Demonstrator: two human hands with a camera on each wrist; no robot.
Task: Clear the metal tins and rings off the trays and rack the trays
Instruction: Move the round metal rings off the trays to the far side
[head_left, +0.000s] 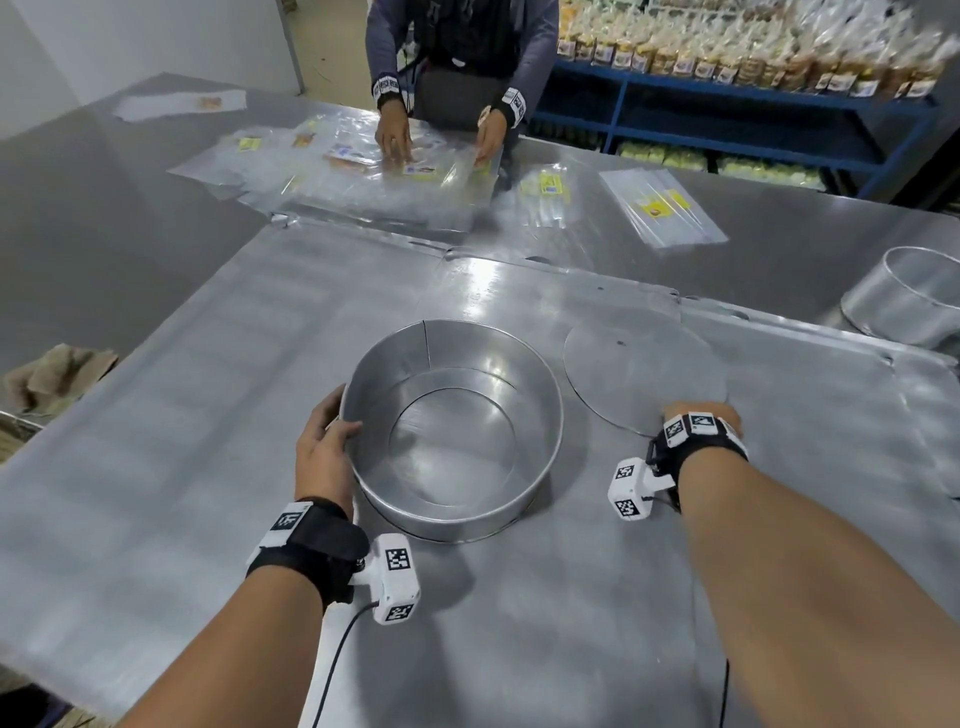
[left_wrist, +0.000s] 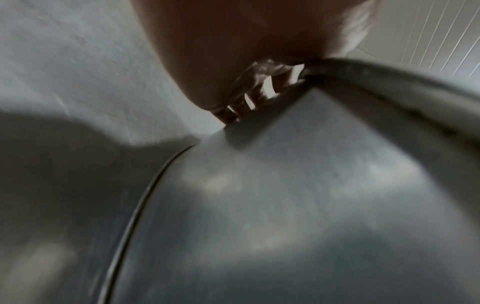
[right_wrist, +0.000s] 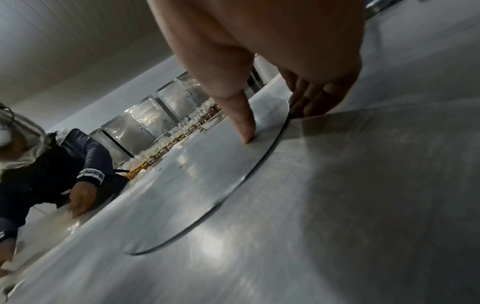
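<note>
A wide round metal tin (head_left: 457, 431) stands on a large flat metal tray (head_left: 234, 374) in the middle of the head view. My left hand (head_left: 340, 415) grips its left rim, thumb inside and fingers outside. In the left wrist view the fingers (left_wrist: 255, 96) lie against the tin's wall (left_wrist: 298, 195). Right of the tin a thin flat metal disc (head_left: 644, 364) lies on the tray. My right hand (head_left: 696, 413) is at its near edge. The right wrist view shows its thumb (right_wrist: 244, 123) pressing on the disc (right_wrist: 194, 195) while the other fingers (right_wrist: 311, 98) curl at its rim.
A second, taller metal tin (head_left: 914, 296) stands at the far right. Across the table a person (head_left: 457, 62) handles clear plastic bags (head_left: 363, 176); more bags (head_left: 665, 208) lie nearby. Blue shelves (head_left: 727, 93) with packed goods stand behind. A crumpled cloth (head_left: 52, 374) lies at the left.
</note>
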